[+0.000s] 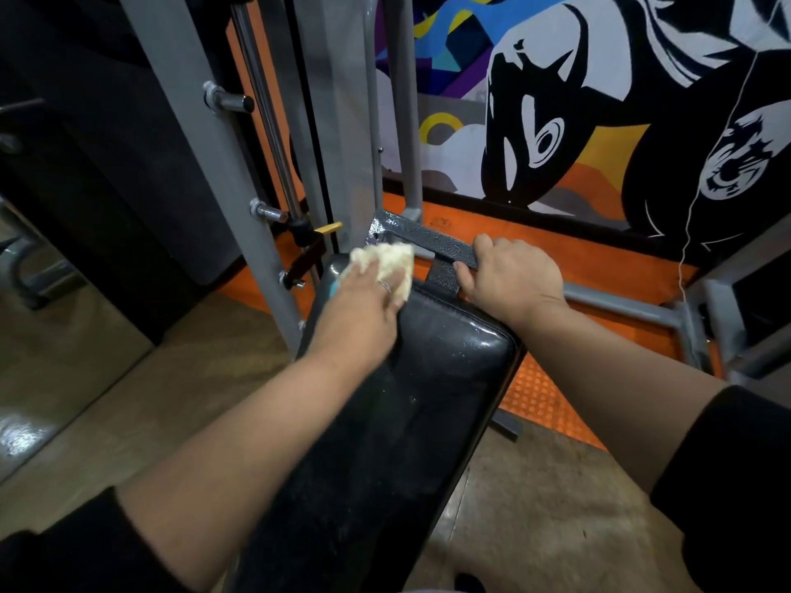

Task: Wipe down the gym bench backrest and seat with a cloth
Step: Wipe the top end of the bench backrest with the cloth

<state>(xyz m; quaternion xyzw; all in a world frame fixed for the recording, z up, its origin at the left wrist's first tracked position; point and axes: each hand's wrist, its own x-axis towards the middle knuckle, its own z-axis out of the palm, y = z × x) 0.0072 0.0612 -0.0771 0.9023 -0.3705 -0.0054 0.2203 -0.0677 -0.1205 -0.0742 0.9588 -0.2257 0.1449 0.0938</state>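
Note:
A long black padded bench backrest [428,391] runs from the bottom centre up to the middle of the view. Its surface looks glossy and damp. My left hand [364,310] presses a crumpled cream cloth [385,261] onto the far left corner of the pad, fingers spread over the cloth. My right hand [513,280] grips the dark hammered-metal handle bracket [428,241] that sticks out beyond the pad's far end. The seat part of the bench is out of view.
A grey steel rack upright [214,164] with chrome pegs stands left of the bench, with a chrome guide rod [265,113] behind it. An orange studded floor mat [548,395] and grey frame tubes [633,310] lie to the right. A painted mural wall [599,100] is close behind.

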